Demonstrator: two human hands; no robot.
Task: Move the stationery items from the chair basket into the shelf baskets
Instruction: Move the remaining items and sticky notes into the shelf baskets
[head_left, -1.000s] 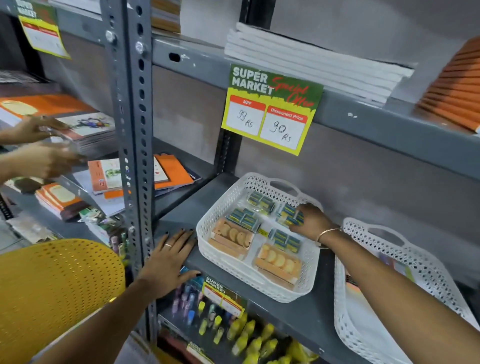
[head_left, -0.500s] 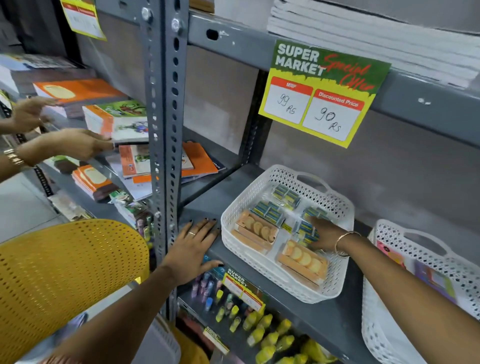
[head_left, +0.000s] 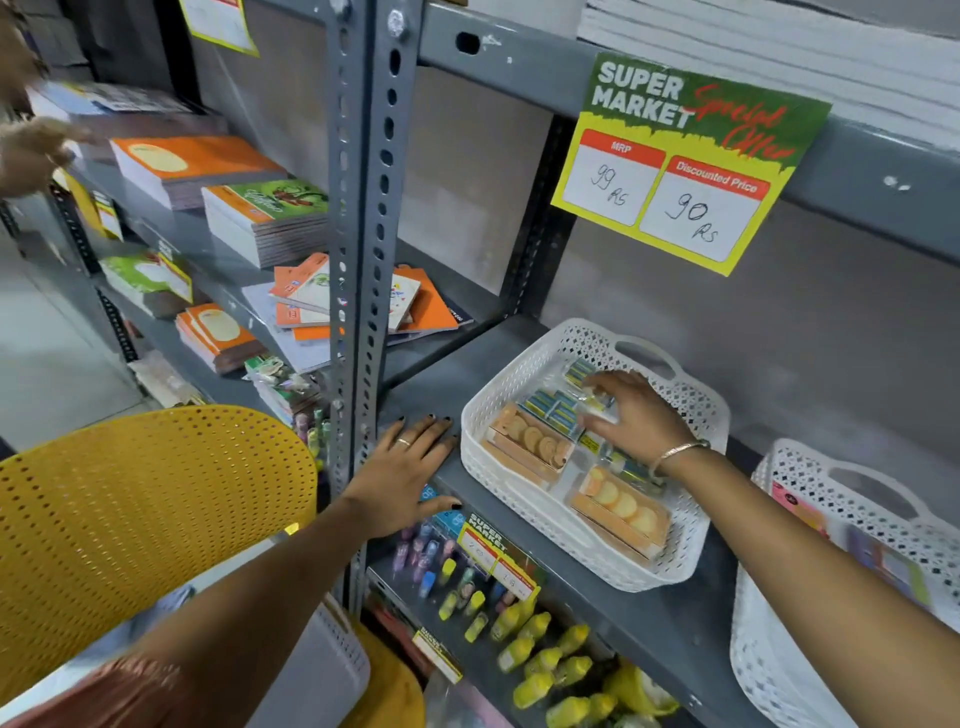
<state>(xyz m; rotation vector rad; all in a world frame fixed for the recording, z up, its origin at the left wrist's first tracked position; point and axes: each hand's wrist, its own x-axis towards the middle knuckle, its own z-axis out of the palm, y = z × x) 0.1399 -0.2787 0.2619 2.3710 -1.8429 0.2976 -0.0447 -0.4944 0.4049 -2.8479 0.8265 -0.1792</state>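
White basket (head_left: 524, 512) on the grey shelf (head_left: 623, 597), the landmark for all positions below. Inside the basket lie clear packs of small blue-and-green items (head_left: 551, 407) toward its rear and left, and two orange packs (head_left: 530, 441) holding round pieces along its front. The right hand (head_left: 636, 415) reaches into the basket from the right, palm down, wrist with a thin bangle (head_left: 675, 454) over the basket's right half; its fingers (head_left: 605, 384) are loosely spread and rest on the clear packs at the rear, the packs lying under the fingertips rather than lifted; whether any pack is pinched cannot be told. The left hand (head_left: 402, 475) lies flat on the shelf just left of the basket, fingers spread and extended, fingertips near the basket's left wall, holding nothing, thumb hooked over the shelf's front edge. A second white basket (head_left: 769, 649) stands to the right of the first, apart from it, with coloured items inside. A yellow perforated chair back (head_left: 145, 519) stands left of and below the basket. A price sign (head_left: 685, 161) hangs above the basket.
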